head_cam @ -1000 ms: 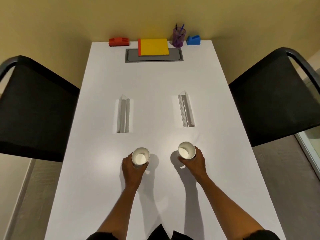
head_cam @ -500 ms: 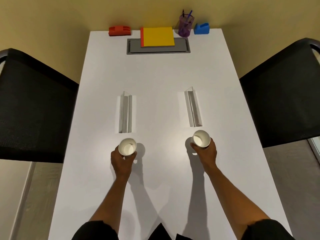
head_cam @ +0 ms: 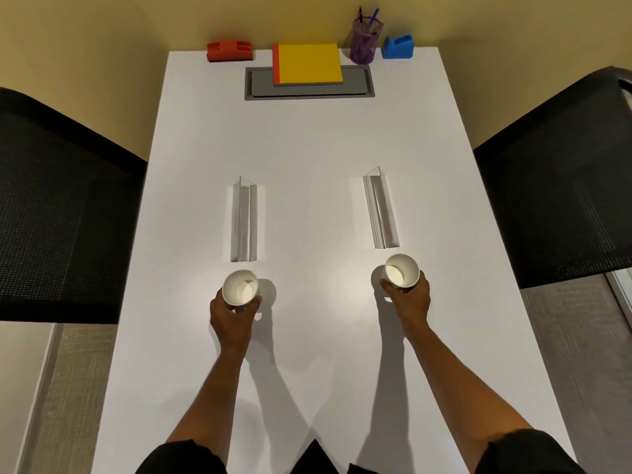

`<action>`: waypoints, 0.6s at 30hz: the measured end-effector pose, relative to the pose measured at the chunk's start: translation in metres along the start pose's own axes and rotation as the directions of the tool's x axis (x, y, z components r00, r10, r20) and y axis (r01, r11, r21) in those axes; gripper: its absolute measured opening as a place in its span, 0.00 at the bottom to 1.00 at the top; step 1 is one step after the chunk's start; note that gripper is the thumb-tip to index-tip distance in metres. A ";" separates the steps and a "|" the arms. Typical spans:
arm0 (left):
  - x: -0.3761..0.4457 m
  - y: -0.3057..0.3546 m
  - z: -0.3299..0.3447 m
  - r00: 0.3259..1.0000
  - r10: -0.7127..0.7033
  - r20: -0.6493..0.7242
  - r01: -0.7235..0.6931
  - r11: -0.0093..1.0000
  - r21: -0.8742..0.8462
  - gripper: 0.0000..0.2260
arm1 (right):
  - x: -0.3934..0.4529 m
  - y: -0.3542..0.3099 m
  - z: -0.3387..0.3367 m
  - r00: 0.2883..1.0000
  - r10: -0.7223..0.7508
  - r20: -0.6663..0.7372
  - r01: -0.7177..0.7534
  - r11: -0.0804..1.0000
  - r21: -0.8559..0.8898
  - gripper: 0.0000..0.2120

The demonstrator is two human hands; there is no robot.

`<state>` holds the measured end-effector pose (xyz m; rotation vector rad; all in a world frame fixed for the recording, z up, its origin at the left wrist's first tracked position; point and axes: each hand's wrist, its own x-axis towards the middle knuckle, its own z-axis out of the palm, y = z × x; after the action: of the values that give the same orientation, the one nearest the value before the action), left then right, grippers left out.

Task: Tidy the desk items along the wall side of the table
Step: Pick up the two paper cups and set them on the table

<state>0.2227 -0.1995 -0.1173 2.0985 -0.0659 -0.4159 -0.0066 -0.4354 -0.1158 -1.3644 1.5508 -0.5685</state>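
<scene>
Bench (head_cam: 307, 138), smooth and white, runs to an ochre wall between two black mesh chairs. Along the wall edge: red holder (head_cam: 229, 51), yellow notepad (head_cam: 309, 63) over a grey hatch, purple pen cup (head_cam: 364, 41), blue holder (head_cam: 397, 47). Left hand (head_cam: 232, 314) grips a white paper cup (head_cam: 240, 288); right hand (head_cam: 408, 297) grips another cup (head_cam: 402, 271), each just below a clear prism
</scene>
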 end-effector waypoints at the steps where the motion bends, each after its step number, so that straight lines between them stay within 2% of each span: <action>1: 0.000 0.000 0.000 1.000 -0.001 0.000 0.001 1.000 -0.001 0.23 | 0.000 0.001 0.000 1.000 0.000 -0.007 0.000 1.000 -0.002 0.28; 15: -0.004 0.000 -0.006 0.999 -0.004 -0.035 0.003 1.000 -0.015 0.23 | -0.001 0.003 -0.001 0.999 -0.039 -0.035 0.039 0.999 0.000 0.27; 18: -0.003 -0.001 -0.006 0.999 -0.012 -0.034 0.011 1.000 -0.025 0.24 | 0.000 0.002 -0.002 0.999 -0.048 -0.017 0.048 0.999 -0.009 0.30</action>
<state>0.2215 -0.1938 -0.1146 2.0817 -0.0288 -0.3854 -0.0096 -0.4350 -0.1164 -1.4095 1.5399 -0.6051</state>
